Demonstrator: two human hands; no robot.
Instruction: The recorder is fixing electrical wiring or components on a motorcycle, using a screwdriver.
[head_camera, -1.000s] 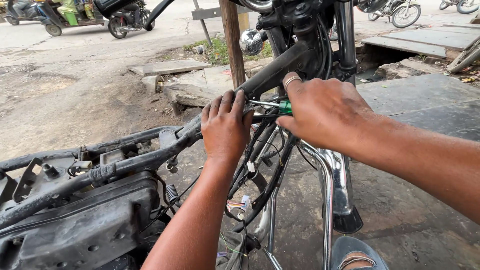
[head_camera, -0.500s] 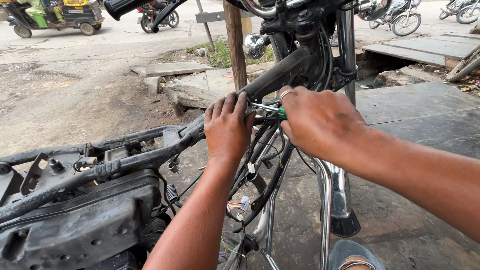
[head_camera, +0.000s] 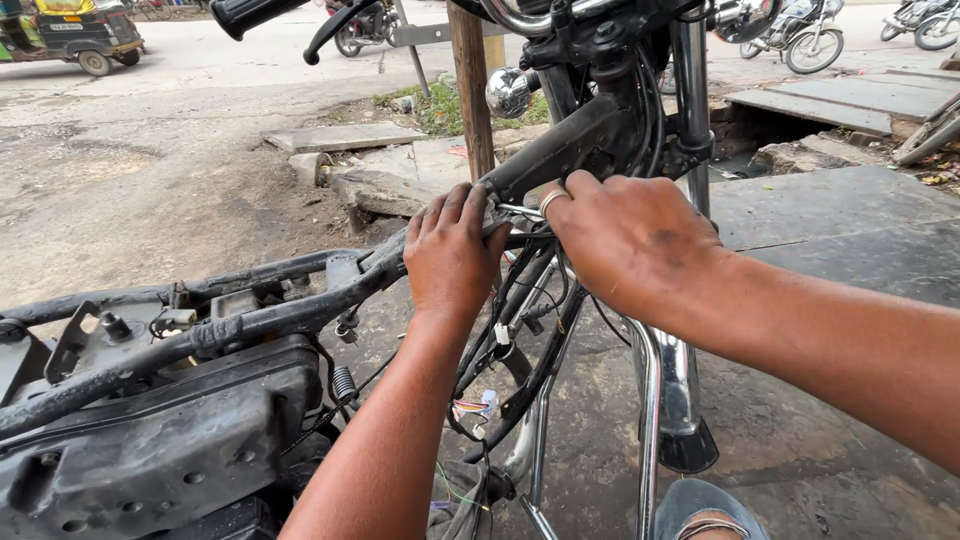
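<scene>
At frame tube (head_camera: 560, 150) below steering head: wiring work on stripped motorcycle, mid-step.
Left hand (head_camera: 450, 255) with fingers curled over tube and wires (head_camera: 520, 212); right hand (head_camera: 630, 240) closed beside it, grasp hidden. Likely next: steady, fine pull on wires. Green tool handle visible earlier, now covered; hands nearly unmoved.

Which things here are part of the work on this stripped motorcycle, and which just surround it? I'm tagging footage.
In hand:
left hand on frame tube
right hand holding thin metal tool
wiring bundle

Just about:
stone slabs
wooden post
parked motorcycle
three-wheeler
</scene>
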